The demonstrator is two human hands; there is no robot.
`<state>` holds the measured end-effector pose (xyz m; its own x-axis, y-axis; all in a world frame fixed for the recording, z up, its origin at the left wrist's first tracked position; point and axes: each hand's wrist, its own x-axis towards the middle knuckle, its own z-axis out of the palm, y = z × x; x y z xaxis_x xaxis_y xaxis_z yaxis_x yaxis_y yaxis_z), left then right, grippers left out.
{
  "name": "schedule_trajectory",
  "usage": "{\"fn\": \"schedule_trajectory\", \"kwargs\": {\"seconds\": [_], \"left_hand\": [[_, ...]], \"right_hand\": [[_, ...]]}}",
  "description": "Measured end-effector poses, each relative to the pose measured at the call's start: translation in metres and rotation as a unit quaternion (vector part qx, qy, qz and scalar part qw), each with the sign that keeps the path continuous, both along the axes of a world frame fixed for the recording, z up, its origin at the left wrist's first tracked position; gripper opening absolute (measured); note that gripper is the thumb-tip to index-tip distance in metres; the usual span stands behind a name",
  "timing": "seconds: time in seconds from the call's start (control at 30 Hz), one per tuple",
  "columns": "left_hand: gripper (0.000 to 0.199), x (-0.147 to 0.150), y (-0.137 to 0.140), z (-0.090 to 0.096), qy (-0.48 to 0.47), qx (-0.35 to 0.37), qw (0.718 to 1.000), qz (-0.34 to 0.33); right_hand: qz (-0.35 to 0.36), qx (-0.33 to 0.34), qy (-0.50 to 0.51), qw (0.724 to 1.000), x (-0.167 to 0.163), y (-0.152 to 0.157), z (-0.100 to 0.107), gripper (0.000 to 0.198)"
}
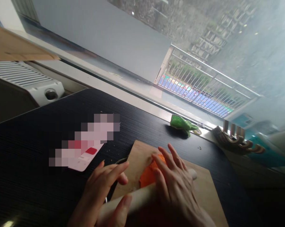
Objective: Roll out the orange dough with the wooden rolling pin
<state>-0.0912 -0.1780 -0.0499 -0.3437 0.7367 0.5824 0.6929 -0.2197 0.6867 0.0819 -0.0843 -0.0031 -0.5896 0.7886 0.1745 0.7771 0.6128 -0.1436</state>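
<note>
A pale wooden rolling pin lies slantwise across a wooden cutting board. Beyond the pin, a flattened piece of orange dough shows on the board, partly hidden by the pin and fingers. My right hand rests palm down over the pin's right part, fingers spread and stretched past it above the dough. At the pin's left end is my left hand, its fingers held out loosely beyond the pin and its thumb apart on the near side. Neither hand is wrapped round the pin.
Left of the board, a pink and white phone-like object, partly blurred out, lies on the black table. A crumpled green bag sits by the window sill. A brown rack with curved prongs stands at right, a white heater at left.
</note>
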Motion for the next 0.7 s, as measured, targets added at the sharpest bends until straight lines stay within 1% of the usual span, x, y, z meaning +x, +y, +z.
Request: {"fn": "schedule_trajectory", "kwargs": {"seconds": [0.07, 0.13, 0.2, 0.27, 0.33, 0.4, 0.47, 0.53, 0.63, 0.7], "left_hand": [[0.043, -0.002, 0.001, -0.002, 0.016, 0.007, 1.0, -0.004], [0.043, -0.002, 0.002, -0.002, 0.019, -0.001, 1.0, 0.004], [0.042, -0.001, 0.003, -0.002, 0.007, -0.016, 1.0, 0.013], [0.042, -0.001, 0.003, -0.001, -0.008, -0.024, 1.0, -0.001], [0.041, -0.001, 0.003, 0.001, -0.029, -0.031, 0.999, -0.026], [0.041, -0.003, 0.003, 0.004, -0.061, -0.044, 0.996, -0.042], [0.04, -0.006, 0.003, 0.008, -0.094, -0.057, 0.993, -0.047], [0.041, -0.009, 0.003, 0.011, -0.118, -0.066, 0.989, -0.054], [0.042, -0.009, 0.004, 0.01, -0.125, -0.068, 0.988, -0.058], [0.043, -0.009, 0.005, 0.005, -0.116, -0.068, 0.99, -0.047]], "right_hand": [[-0.033, -0.04, 0.019, 0.998, -0.017, 0.021, 0.004, 0.042], [-0.057, -0.074, 0.046, 0.995, -0.027, 0.037, 0.006, 0.044], [-0.062, -0.113, 0.076, 0.989, -0.026, 0.046, 0.008, 0.045], [-0.06, -0.138, 0.116, 0.982, -0.013, 0.048, 0.01, 0.046], [-0.066, -0.125, 0.152, 0.978, 0.003, 0.05, 0.013, 0.045], [-0.08, -0.078, 0.175, 0.978, 0.017, 0.053, 0.016, 0.043], [-0.091, -0.033, 0.183, 0.978, 0.023, 0.056, 0.016, 0.041], [-0.089, -0.002, 0.182, 0.979, 0.023, 0.055, 0.013, 0.039], [-0.064, 0.026, 0.153, 0.986, 0.016, 0.041, 0.007, 0.039], [-0.055, 0.023, 0.116, 0.991, 0.012, 0.029, 0.004, 0.039]]}}
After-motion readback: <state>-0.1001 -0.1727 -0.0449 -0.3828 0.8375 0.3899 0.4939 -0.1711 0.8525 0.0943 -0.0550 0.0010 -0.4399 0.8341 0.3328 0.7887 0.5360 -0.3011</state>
